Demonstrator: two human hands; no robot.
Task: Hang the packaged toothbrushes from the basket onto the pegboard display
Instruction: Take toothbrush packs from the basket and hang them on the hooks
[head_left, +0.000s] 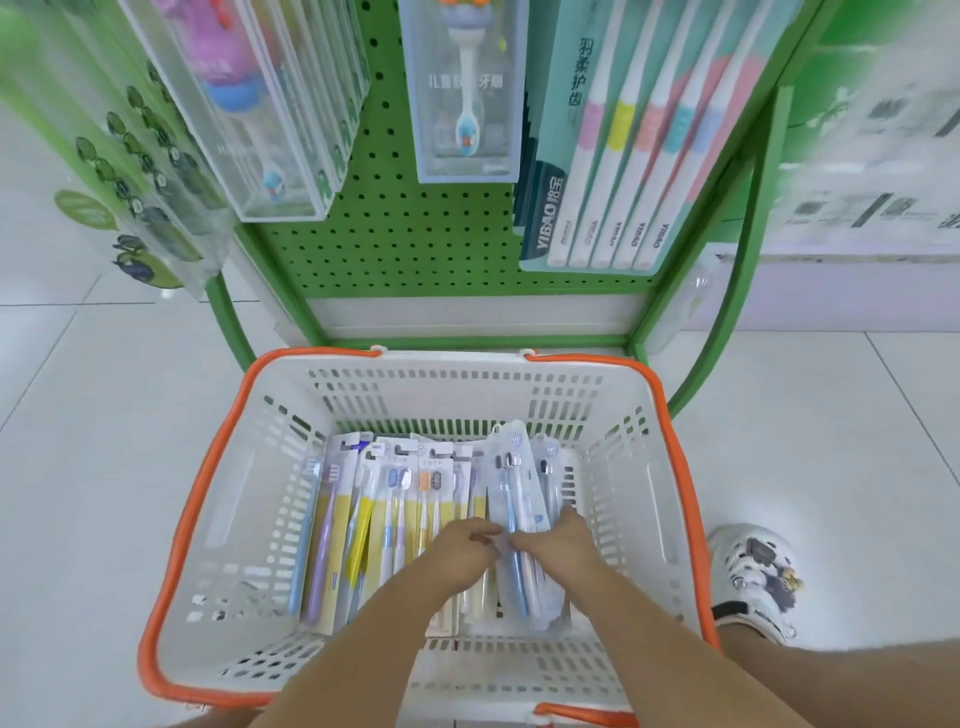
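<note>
Both hands are down inside the basket. Left hand (470, 545) has its fingers curled and meets the near-left edge of a clear-fronted toothbrush pack (519, 525); right hand (563, 540) lies over the same pack from the right, fingers bent onto its surface. Whether either hand truly pinches the pack or only touches it cannot be told, since the fingertips blur together where the hands meet.

Head view, task items: the white basket with orange rim (208, 467) stands on the floor just near of the display's foot. It holds a row of packaged toothbrushes (395, 514) laid side by side, heads toward the far wall; the pack under the hands sits on top of the row at its right end, slightly askew.

Head view, display: the green pegboard (395, 228) already carries hanging stock, namely clear boxed children's brushes (467, 93) at far centre, further clear boxes at far left, and a teal multi-brush pack (628, 145) at far right. Bare perforated panel shows below and between these.

Assessment: no pack from the basket is in the air or at a hook. The basket appears well stocked, so the bulk of the hanging is judged outstanding. Current step is judged to be picking up the top pack at the right of the row.
</note>
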